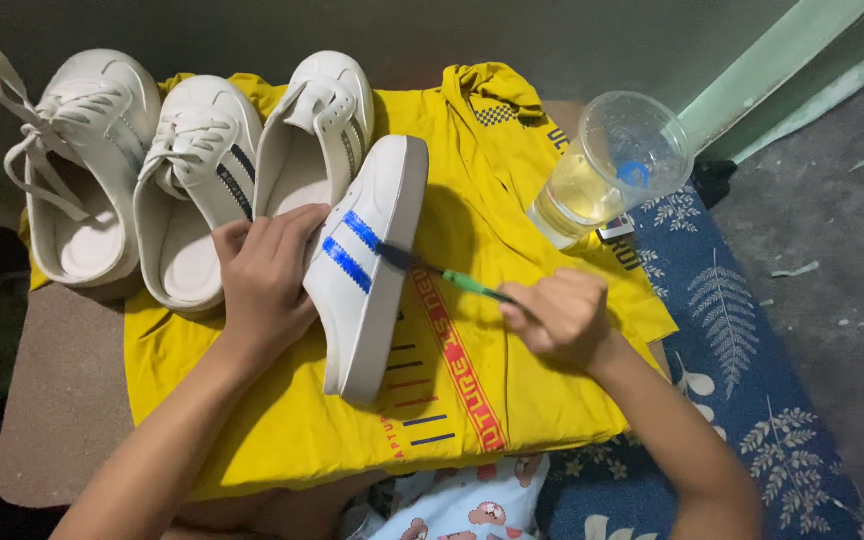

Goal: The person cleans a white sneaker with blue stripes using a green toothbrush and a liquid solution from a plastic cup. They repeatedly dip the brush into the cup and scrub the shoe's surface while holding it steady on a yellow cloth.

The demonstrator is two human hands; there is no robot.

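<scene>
A white slip-on shoe (372, 290) lies tilted on its side on a yellow shirt (512, 380), showing two blue stripes. My left hand (267, 275) grips its upper edge from the left. My right hand (562, 315) holds a thin green-handled brush (452, 278) whose dark tip touches the shoe beside the upper blue stripe.
Three more white shoes (202, 180) stand in a row at the back left on the yellow shirt. A clear plastic cup (612, 165) with yellowish liquid stands at the back right. A blue leaf-patterned cloth (742, 370) lies to the right, grey floor beyond it.
</scene>
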